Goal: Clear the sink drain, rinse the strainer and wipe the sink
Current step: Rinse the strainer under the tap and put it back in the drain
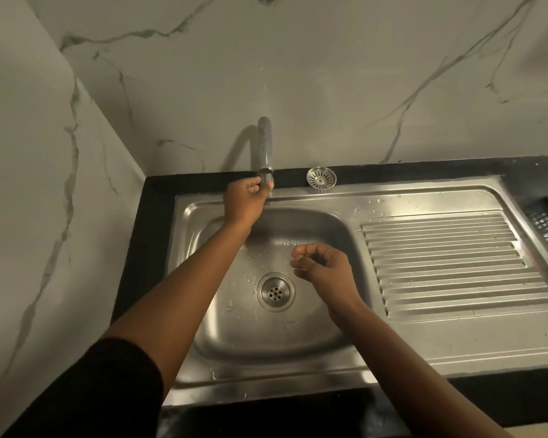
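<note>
My left hand (244, 197) grips the base of the grey metal tap (264, 147), fingers curled round it. The round slotted steel strainer (321, 178) lies flat on the black bench (159, 191) behind the stainless steel sink (424, 343), just right of that hand. My right hand (325, 270) hovers over the open round drain (275, 292), fingers loosely curled, holding nothing. Left is nearer the strainer; right would have to reach forward.

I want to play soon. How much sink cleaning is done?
The strainer is out on the black ledge and the drain looks clear. Right now the left hand grips the tap; the right hand hovers empty over the sink. Wiping is left: drops dot it, no cloth shows.
</note>
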`<state>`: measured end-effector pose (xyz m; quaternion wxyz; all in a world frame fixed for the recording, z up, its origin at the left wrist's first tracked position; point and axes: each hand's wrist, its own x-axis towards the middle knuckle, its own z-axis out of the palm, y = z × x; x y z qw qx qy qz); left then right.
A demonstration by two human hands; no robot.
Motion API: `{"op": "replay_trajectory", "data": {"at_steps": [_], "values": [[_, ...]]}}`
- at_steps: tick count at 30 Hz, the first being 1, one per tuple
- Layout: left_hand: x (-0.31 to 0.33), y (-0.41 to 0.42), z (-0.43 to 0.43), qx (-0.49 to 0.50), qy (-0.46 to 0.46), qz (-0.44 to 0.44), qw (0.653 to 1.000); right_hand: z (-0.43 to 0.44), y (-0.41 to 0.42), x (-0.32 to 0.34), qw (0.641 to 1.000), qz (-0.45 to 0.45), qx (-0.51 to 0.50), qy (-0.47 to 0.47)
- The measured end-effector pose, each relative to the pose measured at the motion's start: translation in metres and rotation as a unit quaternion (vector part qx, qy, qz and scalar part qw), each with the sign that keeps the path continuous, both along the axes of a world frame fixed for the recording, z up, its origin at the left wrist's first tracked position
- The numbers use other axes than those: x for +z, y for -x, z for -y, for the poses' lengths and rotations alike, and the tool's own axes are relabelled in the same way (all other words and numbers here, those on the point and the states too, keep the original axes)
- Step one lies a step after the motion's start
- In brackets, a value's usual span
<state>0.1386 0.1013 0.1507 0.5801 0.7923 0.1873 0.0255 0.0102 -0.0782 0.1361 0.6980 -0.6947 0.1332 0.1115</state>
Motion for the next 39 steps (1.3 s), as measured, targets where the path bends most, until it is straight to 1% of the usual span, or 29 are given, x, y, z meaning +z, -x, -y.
{"op": "replay_trajectory", "data": {"at_steps": [4,8,11,14,17,23,26,30,33,36,39], "values": [[-0.007,-0.031,0.002,0.013,-0.044,-0.01,0.999,0.008,-0.012,-0.006,1.0,-0.003,-0.006,0.003],[-0.011,-0.042,0.005,0.058,-0.079,0.016,0.995,0.013,-0.028,-0.014,1.0,0.0,-0.004,0.003],[-0.015,-0.045,0.001,0.059,-0.093,0.02,0.994,0.015,-0.048,-0.019,1.0,-0.003,-0.006,0.006],[-0.021,-0.046,-0.008,0.049,-0.057,-0.004,0.997,0.015,-0.078,-0.027,1.0,-0.012,-0.019,0.005],[-0.024,-0.044,-0.015,0.028,-0.008,-0.026,0.999,0.017,-0.115,-0.037,0.998,-0.029,-0.063,0.002],[-0.036,-0.028,-0.027,0.013,0.007,-0.019,1.0,0.024,-0.184,-0.048,0.979,-0.079,-0.189,0.012],[-0.046,-0.005,-0.036,0.016,0.029,-0.035,0.999,0.03,-0.207,-0.052,0.969,-0.114,-0.217,0.034],[-0.052,0.029,-0.04,0.034,0.055,-0.039,0.997,0.035,-0.222,-0.051,0.959,-0.156,-0.213,0.105],[-0.056,0.048,-0.038,0.049,0.085,-0.029,0.995,0.036,-0.228,-0.046,0.956,-0.168,-0.21,0.122],[-0.058,0.059,-0.038,0.055,0.092,-0.029,0.994,0.038,-0.229,-0.038,0.956,-0.169,-0.171,0.17],[-0.056,0.061,-0.041,0.055,0.096,-0.035,0.993,0.04,-0.226,-0.038,0.962,-0.15,-0.169,0.154]]}}
